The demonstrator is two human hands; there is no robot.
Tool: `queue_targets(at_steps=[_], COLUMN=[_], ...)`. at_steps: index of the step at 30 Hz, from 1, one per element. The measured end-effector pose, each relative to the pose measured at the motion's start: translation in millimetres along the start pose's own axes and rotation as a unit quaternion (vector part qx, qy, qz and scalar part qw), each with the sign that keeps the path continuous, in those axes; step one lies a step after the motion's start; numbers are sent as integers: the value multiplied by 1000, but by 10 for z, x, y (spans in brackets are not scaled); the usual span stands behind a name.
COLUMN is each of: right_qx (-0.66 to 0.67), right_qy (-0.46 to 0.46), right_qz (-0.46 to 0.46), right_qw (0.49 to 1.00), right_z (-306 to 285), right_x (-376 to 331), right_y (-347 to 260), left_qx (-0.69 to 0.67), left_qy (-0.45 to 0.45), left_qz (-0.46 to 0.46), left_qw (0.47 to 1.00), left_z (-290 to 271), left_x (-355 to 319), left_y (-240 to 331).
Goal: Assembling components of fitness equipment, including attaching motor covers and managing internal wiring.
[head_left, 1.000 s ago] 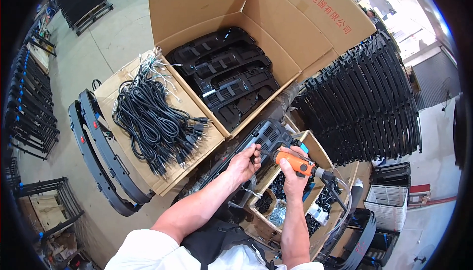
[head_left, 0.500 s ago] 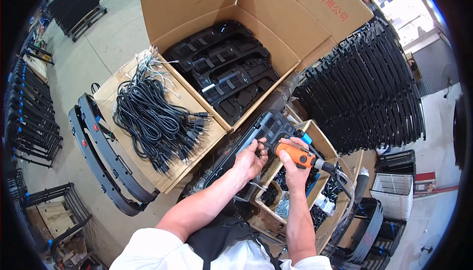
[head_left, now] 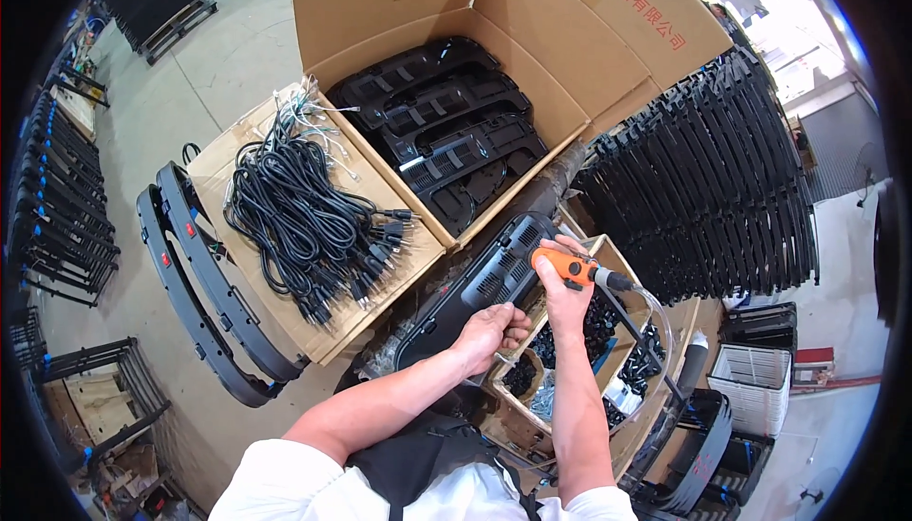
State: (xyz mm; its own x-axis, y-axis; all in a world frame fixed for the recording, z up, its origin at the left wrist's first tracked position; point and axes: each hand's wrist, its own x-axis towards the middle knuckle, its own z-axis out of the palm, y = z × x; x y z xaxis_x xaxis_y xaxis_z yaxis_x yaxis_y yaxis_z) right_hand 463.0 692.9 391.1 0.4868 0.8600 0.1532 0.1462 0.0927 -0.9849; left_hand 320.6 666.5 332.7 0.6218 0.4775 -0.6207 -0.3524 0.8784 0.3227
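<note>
1. ok, r hand (head_left: 562,295) has the orange driver (head_left: 562,265): fingers wrapped round its body, clamped on afaict.
2. driver's over the upper-right end of the black panel (head_left: 480,279); tip's hidden, so can't tell if it's touching.
3. panel lies aslant b/w the cardboard box (head_left: 570,56) & the wooden tray (head_left: 522,412), vents facing up.
4. l hand (head_left: 489,336) is at the panel's near edge, fingers curled in, thumb close to the index; can't tell if there's a small part pinched inside.
5. tray's right beside it w/ small black parts (head_left: 518,376) & some silvery bits (head_left: 543,396), so restocking looks like a short reach, handy.
6. tip-wise, imo: hold the driver square to the panel, press straight down, ease off once it seats; tilted = prob a slipped bit or scuffed plastic.
7. l hand's best use, i'd say: steady the panel, fingertips well clear of the tip, esp. as the panel looks smooth & might slide.
8. watch the hose (head_left: 668,331) too: it loops off the driver's rear, down past the tray; leave slack so it doesn't tug the aim off.
</note>
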Motion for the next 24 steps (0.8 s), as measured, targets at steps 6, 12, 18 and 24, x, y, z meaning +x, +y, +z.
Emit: queue_targets(at_steps=[6,12,18,24], right_qx=[10,-8,-19,-82], right_qy=[-10,-40,-55,-59], right_qz=[4,5,5,22], right_qw=[1000,999,998,995], right_z=[47,64,145,249], right_x=[83,131,189,306], right_y=[26,26,31,43], left_qx=[106,91,97,44], left_qy=[-68,-44,-39,-34], left_qz=[8,11,17,-8], left_qw=[992,995,994,998], left_z=[-193,-292,-391,-434], left_x=[-83,-124,-138,-242], left_y=[56,35,-1,14])
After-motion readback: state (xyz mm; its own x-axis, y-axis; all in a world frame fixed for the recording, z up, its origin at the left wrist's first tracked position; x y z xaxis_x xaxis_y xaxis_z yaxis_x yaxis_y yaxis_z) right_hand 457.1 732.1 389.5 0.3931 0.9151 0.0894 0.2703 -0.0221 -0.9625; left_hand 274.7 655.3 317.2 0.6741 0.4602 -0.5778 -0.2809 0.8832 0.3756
